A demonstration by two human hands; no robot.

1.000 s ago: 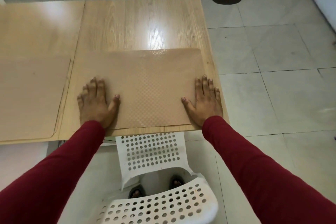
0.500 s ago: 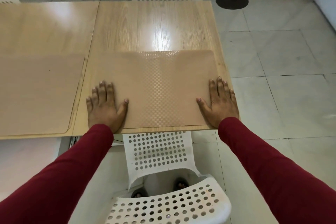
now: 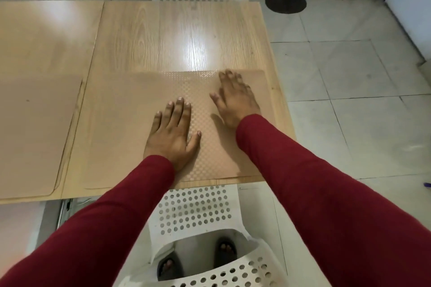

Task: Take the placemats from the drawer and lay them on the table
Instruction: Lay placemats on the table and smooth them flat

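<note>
1. The left hand [image 3: 171, 137] lies flat, fingers straight, on the placemat [image 3: 130, 128].
2. The right hand [image 3: 234, 98] (blurred) rests spread near the mat's far right corner.
3. The placemat covers the counter [image 3: 177, 37] at its near edge.
4. A second placemat [image 3: 35, 133] lies just left.
5. A white chair [image 3: 193, 212] stands tucked below.
</note>
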